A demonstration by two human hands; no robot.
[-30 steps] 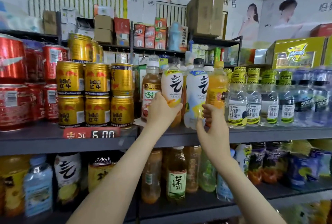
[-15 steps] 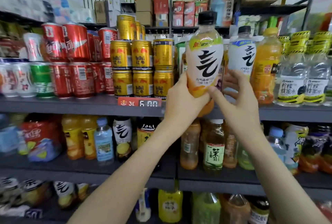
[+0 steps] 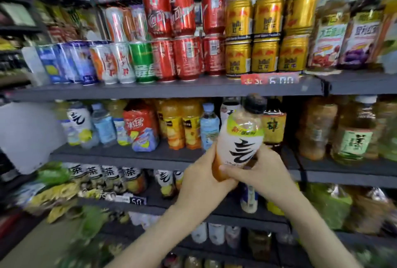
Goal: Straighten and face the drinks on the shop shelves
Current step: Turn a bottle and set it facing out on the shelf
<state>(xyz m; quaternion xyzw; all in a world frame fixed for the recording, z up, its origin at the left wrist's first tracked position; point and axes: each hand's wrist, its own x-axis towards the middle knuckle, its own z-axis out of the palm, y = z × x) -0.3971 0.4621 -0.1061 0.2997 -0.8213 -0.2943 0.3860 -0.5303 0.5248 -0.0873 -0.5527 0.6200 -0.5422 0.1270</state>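
**Bottle in hand, off the shelf**

You've got the white-label bottle (image 3: 238, 139) clamped in both hands: left hand (image 3: 202, 184) wraps its lower body, right hand (image 3: 257, 173) pinches the base from the other side. It's upright, label toward you, in front of the middle shelf (image 3: 129, 156), below the price tag (image 3: 269, 78). Two-hand grip looks meant for turning the label forward. Likely headed to a matching row; frame's blurred.

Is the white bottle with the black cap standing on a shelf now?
No, both the left hand and right hand hold the bottle in front of the shelves.
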